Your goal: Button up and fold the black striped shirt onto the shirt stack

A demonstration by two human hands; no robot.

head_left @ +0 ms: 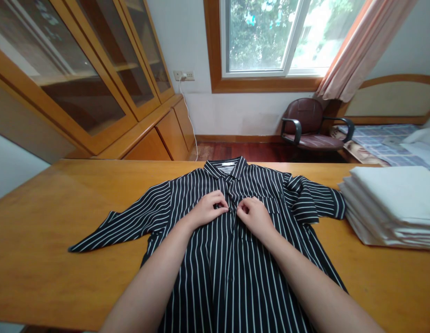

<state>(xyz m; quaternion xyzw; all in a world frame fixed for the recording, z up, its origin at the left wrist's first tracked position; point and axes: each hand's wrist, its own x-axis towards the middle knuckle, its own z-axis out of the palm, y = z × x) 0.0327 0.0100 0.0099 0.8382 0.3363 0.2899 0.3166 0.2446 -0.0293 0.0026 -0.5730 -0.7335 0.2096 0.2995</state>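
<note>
A black shirt with white stripes point(197, 259) lies spread face up on the wooden table, its collar point(226, 167) toward the far edge. One sleeve point(131, 217) reaches out to the left; the other point(315, 199) is bent and folded on the right. At the upper chest, my left hand point(210, 208) pinches the front edge of the shirt beside the button line. My right hand point(254, 215) is also closed in a pinch on the opposite side, just below the collar and near the chest pocket. Whether a button is between the fingertips is too small to tell.
On the table point(44, 222) at the right stands a stack of folded white cloth point(391, 203), close to the right cuff. Beyond the far edge are a maroon armchair point(307, 122), a bed point(381, 138) and a window. A glass-door cabinet point(131, 106) stands at the left.
</note>
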